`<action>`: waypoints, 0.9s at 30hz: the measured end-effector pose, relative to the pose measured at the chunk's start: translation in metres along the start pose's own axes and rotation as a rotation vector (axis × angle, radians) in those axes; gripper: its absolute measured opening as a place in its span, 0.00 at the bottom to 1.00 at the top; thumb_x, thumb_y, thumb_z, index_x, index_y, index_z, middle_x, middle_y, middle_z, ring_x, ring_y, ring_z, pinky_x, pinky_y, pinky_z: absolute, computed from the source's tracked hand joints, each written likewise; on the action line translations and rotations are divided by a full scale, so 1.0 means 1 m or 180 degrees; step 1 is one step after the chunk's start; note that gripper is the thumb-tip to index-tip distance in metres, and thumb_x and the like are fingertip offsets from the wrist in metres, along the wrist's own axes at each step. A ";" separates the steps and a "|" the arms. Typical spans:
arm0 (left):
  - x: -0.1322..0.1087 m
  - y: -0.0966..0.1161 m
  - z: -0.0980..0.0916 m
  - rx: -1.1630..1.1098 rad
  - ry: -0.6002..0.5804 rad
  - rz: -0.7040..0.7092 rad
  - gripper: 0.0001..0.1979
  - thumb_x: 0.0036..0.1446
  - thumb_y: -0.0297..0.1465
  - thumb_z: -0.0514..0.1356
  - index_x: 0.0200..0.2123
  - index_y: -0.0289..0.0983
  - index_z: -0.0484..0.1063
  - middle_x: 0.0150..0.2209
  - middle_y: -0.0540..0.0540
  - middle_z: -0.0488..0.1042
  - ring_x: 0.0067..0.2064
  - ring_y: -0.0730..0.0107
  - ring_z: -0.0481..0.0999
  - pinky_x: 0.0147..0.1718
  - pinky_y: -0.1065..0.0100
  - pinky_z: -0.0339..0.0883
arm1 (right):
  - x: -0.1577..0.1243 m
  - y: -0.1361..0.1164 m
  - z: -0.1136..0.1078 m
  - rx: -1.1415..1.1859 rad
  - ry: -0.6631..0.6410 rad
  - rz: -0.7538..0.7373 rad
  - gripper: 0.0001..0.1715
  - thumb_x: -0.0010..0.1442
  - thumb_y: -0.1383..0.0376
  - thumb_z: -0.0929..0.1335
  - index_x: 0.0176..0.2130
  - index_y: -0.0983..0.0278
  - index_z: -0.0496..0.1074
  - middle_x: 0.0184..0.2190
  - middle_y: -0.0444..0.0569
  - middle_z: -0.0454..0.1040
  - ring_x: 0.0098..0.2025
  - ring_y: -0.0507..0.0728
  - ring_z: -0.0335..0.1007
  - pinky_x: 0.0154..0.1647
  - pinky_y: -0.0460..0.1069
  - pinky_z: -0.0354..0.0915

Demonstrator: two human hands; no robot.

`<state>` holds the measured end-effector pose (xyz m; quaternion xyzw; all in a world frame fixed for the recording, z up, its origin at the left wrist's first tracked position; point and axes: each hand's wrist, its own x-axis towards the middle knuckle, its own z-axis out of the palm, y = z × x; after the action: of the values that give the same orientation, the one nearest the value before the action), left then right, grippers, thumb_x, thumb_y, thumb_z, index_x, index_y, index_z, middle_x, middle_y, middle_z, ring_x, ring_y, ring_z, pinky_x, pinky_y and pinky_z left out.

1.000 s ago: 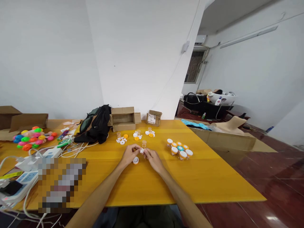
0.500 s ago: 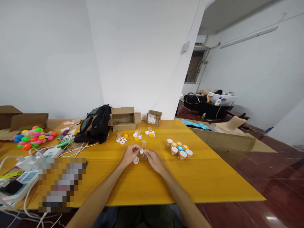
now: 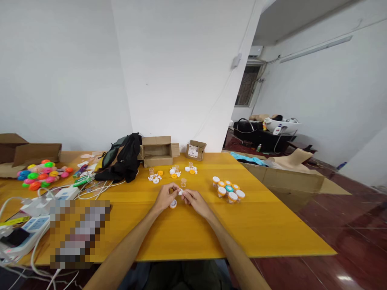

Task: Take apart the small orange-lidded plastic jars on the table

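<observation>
Between my fingertips is a small white plastic part [image 3: 180, 192], too small to make out fully. My left hand [image 3: 166, 196] pinches it from the left, and my right hand [image 3: 194, 200] grips it from the right with curled fingers. Just below my left fingers a round orange-and-white cap [image 3: 173, 204] lies on the table. Behind my hands stands a clear little cup [image 3: 183, 182]. Farther back are small piles of white and yellow parts [image 3: 155, 178], each with a clear cup. To the right several capped clear jars [image 3: 229, 189] stand in a cluster.
The yellow wooden table [image 3: 260, 229] carries an open cardboard box [image 3: 157, 151], a smaller box [image 3: 196, 150] and a black bag [image 3: 125, 159] at the back. On the left lie colourful balls [image 3: 44, 175], a power strip [image 3: 33, 233] with cables, and a blurred-out device [image 3: 81, 233].
The small white part has turned between my fingers and now shows a different side. Both hands stay in nearly the same place.
</observation>
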<state>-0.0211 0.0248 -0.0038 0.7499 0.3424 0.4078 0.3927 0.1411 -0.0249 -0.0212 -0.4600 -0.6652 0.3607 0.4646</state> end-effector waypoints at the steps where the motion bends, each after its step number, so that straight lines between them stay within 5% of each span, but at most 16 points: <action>1: 0.000 0.000 0.000 0.0019 0.0010 0.0008 0.06 0.52 0.30 0.59 0.25 0.37 0.74 0.26 0.51 0.76 0.30 0.69 0.72 0.34 0.69 0.64 | 0.000 0.001 0.000 -0.0013 -0.0016 0.0002 0.36 0.57 0.33 0.58 0.25 0.61 0.67 0.18 0.41 0.64 0.22 0.52 0.59 0.29 0.48 0.59; 15: 0.002 -0.002 -0.001 -0.0092 -0.0049 0.0049 0.05 0.53 0.32 0.61 0.29 0.37 0.75 0.29 0.50 0.77 0.32 0.69 0.73 0.34 0.69 0.63 | -0.002 0.000 0.003 -0.0231 -0.0058 -0.0102 0.34 0.62 0.37 0.55 0.27 0.60 0.65 0.19 0.41 0.64 0.23 0.53 0.61 0.29 0.47 0.60; 27: 0.000 -0.001 -0.001 0.0298 0.0323 0.0150 0.05 0.52 0.27 0.58 0.27 0.38 0.73 0.27 0.51 0.76 0.31 0.70 0.74 0.34 0.69 0.66 | -0.003 0.006 0.006 -0.1066 0.0368 -0.0218 0.25 0.69 0.53 0.55 0.29 0.60 0.68 0.21 0.42 0.70 0.25 0.53 0.66 0.31 0.46 0.61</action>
<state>-0.0221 0.0260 -0.0040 0.7537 0.3628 0.4378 0.3296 0.1378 -0.0261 -0.0294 -0.5280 -0.7034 0.2018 0.4310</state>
